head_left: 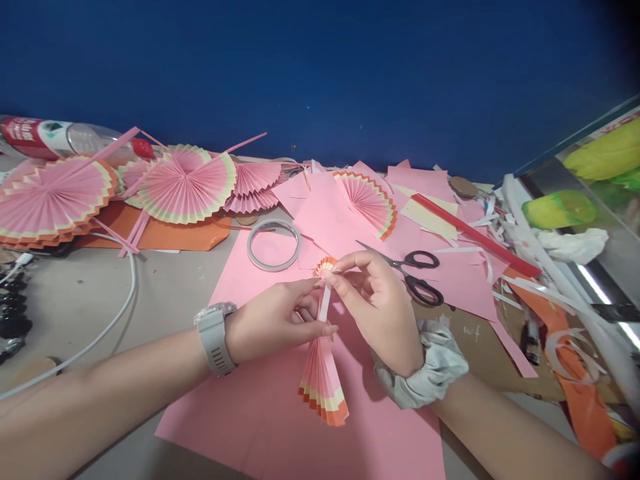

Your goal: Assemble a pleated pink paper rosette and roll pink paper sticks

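Note:
A pleated paper fan [323, 387], pink with cream and orange zigzag edging, is held upright over a large pink sheet [270, 427]. My left hand [280, 310] pinches its folded middle between thumb and fingers. At the upper part of the fan, my right hand [373, 300] has thumb and forefinger closed on a narrow white strip [325, 301] lying along the folds. It looks like tape, though I cannot tell for certain. A roll of tape [273, 267] lies just beyond my left hand. Scissors [407, 267] with black handles rest beside my right hand.
Finished round paper fans [187, 183] and a plastic bottle [80, 139] lie at the back left. One half-open fan [367, 200] rests on pink paper scraps. A red bar [475, 237], orange paper [575, 373] and cut strips crowd the right. A white cable [133, 287] crosses the left side.

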`<state>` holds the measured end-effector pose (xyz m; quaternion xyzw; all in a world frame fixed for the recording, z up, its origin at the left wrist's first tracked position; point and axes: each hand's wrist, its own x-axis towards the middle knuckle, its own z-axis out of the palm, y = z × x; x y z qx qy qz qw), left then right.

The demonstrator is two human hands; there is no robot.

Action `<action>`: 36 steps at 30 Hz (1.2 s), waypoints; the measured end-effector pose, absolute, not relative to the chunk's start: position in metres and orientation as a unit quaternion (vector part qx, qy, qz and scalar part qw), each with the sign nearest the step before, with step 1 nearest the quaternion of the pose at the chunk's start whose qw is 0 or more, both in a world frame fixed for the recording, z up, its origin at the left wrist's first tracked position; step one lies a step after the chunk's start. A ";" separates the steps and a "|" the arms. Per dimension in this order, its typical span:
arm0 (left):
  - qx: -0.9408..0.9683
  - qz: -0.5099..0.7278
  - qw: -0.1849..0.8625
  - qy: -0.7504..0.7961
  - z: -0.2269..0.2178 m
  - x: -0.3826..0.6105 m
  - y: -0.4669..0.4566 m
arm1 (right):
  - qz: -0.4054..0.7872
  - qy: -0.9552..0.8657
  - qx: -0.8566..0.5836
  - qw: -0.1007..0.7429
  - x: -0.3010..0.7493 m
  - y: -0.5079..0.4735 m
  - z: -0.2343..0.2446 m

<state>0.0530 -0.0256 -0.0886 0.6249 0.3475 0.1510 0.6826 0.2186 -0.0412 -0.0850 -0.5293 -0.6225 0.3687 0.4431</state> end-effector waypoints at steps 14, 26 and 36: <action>0.609 0.174 0.699 0.331 -0.093 0.055 -0.028 | 0.402 -0.605 -0.527 0.441 0.218 -0.043 -0.085; 0.627 0.178 0.674 0.347 -0.094 0.055 -0.029 | 0.441 -0.577 -0.538 0.429 0.218 -0.042 -0.082; 0.605 0.144 0.704 0.344 -0.091 0.053 -0.027 | 0.393 -0.619 -0.528 0.428 0.217 -0.044 -0.082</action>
